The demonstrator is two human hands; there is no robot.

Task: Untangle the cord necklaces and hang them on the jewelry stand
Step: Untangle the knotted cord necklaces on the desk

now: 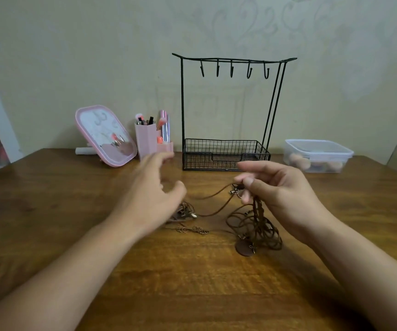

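Cords hang tangled from right hand, touching table.

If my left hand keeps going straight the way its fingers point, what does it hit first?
Most likely the pink brush holder: the left hand is open, blurred, its fingers aimed up and away toward the holder's base. Depth is unclear from this single view, so it may stop short over the bare wooden table.
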